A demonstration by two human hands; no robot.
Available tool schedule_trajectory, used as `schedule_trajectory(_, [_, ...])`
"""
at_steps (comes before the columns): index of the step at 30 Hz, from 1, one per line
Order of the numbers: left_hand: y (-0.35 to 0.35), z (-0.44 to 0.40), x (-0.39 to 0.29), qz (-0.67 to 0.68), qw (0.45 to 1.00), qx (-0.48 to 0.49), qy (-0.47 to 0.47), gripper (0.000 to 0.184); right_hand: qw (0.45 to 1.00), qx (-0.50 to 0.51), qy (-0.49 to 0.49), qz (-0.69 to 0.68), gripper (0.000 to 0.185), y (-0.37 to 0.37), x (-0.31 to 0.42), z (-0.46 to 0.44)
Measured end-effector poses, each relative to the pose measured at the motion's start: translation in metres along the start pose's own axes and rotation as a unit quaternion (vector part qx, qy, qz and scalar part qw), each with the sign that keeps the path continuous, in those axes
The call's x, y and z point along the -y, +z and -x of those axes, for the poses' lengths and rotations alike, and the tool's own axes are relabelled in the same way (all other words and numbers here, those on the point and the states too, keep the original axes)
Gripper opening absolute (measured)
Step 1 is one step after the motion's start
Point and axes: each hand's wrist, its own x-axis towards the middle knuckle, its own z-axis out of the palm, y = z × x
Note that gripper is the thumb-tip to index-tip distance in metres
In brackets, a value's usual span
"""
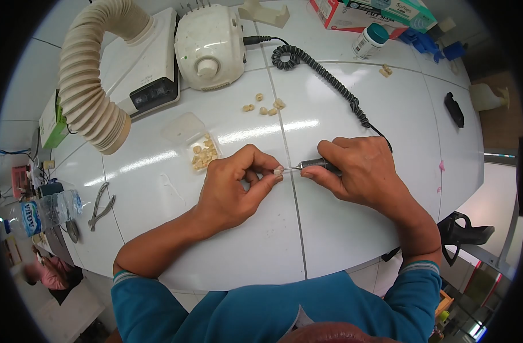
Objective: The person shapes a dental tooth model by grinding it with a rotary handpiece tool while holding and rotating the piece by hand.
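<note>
Between the thumb and fingertips of my left hand [230,186] is a small whitish dental crown [278,171]. My right hand [359,171] wraps around a dark rotary handpiece [316,165], whose thin metal bur [291,168] points left and meets the crown or comes very close to it. I cannot tell if they touch. A coiled black cord [336,83] runs from behind my right hand to a cream micromotor control unit [210,48]. Left of my left hand, a clear plastic box with its lid [183,127] open holds several cream tooth-shaped pieces [204,155].
Several loose tooth pieces [263,111] lie beyond my hands. At left are a ribbed extraction hose [87,86], pliers [103,207] and a water bottle [41,212]. A green-capped jar [370,42] and glove boxes [359,17] stand at the back right. Another person [51,271] sits far left.
</note>
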Motion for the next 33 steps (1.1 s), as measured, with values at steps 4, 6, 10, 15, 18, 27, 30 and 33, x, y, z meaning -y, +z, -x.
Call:
schedule_trajectory(4, [-0.0009,0.0002,-0.0022,0.018,1.000,-0.007,-0.009,0.017,1.000,0.007,0.004,-0.007,0.060,-0.0013,-0.0016,-0.0005])
schedule_trajectory(6, [-0.0004,0.0000,-0.0003,0.021,1.000,-0.011,-0.004,0.017,1.000,0.002,0.003,-0.008,0.061,0.0004,-0.0024,0.0001])
schedule_trajectory(10, [-0.0001,-0.0001,-0.0004,0.019,1.000,-0.011,-0.003,0.018,1.000,0.003,0.002,-0.008,0.062,-0.0001,-0.0025,0.0003])
schedule_trajectory(15, [-0.0007,-0.0007,-0.0015,0.021,1.000,-0.012,0.004,0.020,1.000,0.004,0.000,-0.003,0.062,0.0008,-0.0030,0.0004])
schedule_trajectory(18, [0.0001,-0.0008,0.0009,0.028,0.999,-0.016,0.008,0.020,1.000,0.001,-0.002,-0.005,0.062,0.0003,-0.0030,0.0008])
schedule_trajectory(27, [-0.0009,-0.0002,-0.0002,0.014,0.999,-0.019,0.023,0.019,1.000,0.003,-0.005,-0.011,0.062,-0.0015,-0.0037,0.0002])
schedule_trajectory(30, [-0.0013,-0.0002,0.0001,0.008,0.999,-0.023,0.021,0.019,1.000,0.012,-0.004,-0.011,0.063,-0.0024,-0.0037,0.0005])
schedule_trajectory(33, [-0.0013,-0.0003,0.0003,0.001,0.999,-0.027,0.031,0.019,1.000,0.008,-0.006,-0.008,0.063,-0.0013,-0.0042,0.0010])
